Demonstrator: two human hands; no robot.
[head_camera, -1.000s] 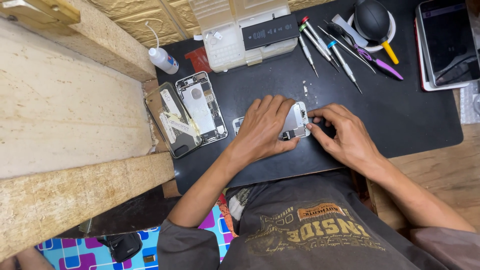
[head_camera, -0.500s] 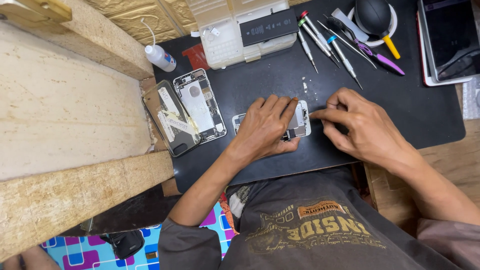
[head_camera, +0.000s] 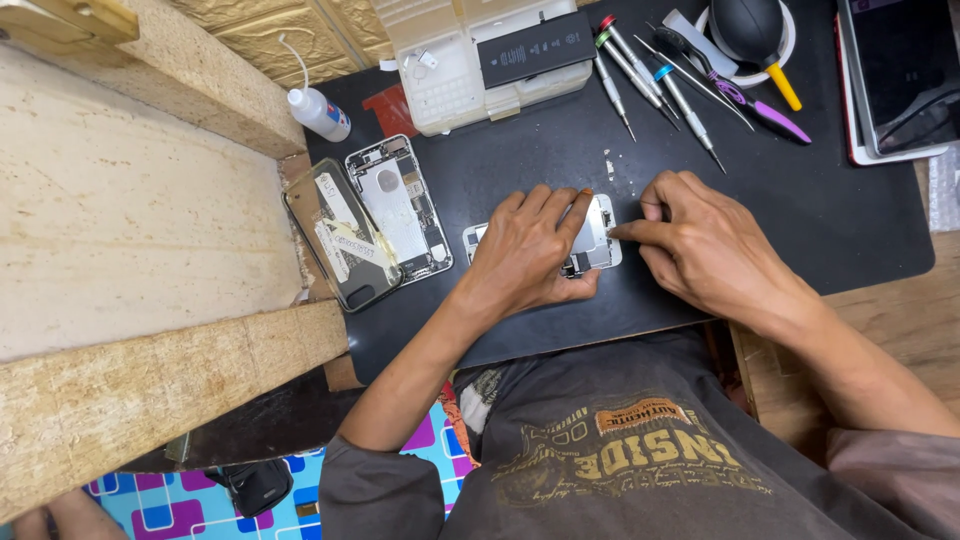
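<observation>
An opened phone body (head_camera: 597, 236) lies on the black work mat (head_camera: 760, 180), its silver inside facing up. My left hand (head_camera: 525, 250) rests flat on it and covers most of it, fingers pressing it down. My right hand (head_camera: 705, 240) is at the phone's right edge, forefinger and thumb pinched at a small part there. Whether the fingers hold anything is too small to tell.
Left of my hands lie a phone frame with exposed parts (head_camera: 398, 205) and a clear case (head_camera: 340, 245). A small squeeze bottle (head_camera: 318, 110), a white parts box with a black battery (head_camera: 500, 55), several screwdrivers (head_camera: 650, 80), a black blower (head_camera: 750, 25) and a tablet (head_camera: 900, 70) line the back. Wooden ledge on the left.
My right hand has lifted from the phone's lower right corner and moved up to its right edge. My left hand stays pressed on the phone.
</observation>
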